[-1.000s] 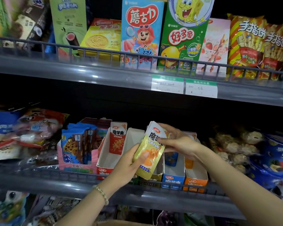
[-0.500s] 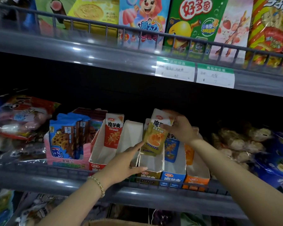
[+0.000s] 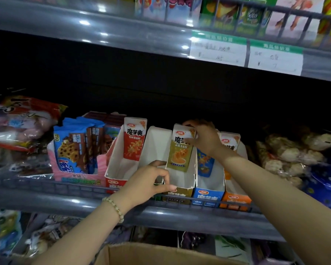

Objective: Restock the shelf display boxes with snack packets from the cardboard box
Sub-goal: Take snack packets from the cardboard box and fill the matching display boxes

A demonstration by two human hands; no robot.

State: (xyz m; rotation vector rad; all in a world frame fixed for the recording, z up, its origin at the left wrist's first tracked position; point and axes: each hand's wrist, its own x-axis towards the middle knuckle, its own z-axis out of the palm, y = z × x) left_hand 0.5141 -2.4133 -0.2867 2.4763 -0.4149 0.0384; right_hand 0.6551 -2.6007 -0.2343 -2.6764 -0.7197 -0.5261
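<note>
A yellow-olive snack packet (image 3: 180,152) stands upright inside the olive display box (image 3: 182,182) on the middle shelf. My right hand (image 3: 203,138) grips the packet's top edge. My left hand (image 3: 149,182) rests on the front left wall of that box, fingers curled over the rim. To the left, the red display box (image 3: 115,169) holds one red packet (image 3: 134,138). To the right stand a blue display box (image 3: 208,190) with a blue packet (image 3: 204,165) and an orange display box (image 3: 235,199) with a packet (image 3: 229,142) behind my wrist. The cardboard box (image 3: 141,253) shows at the bottom edge.
A pink tray of blue cookie packs (image 3: 75,150) sits left of the red box. Bagged snacks (image 3: 21,123) lie at the far left and wrapped sweets (image 3: 290,152) at the right. A wire rail (image 3: 84,188) fronts the shelf. Price tags (image 3: 246,52) hang on the shelf above.
The packet has gone from held in front of the boxes down into the olive box. My left hand let go of it and moved onto the box's front rim. The view tilted down.
</note>
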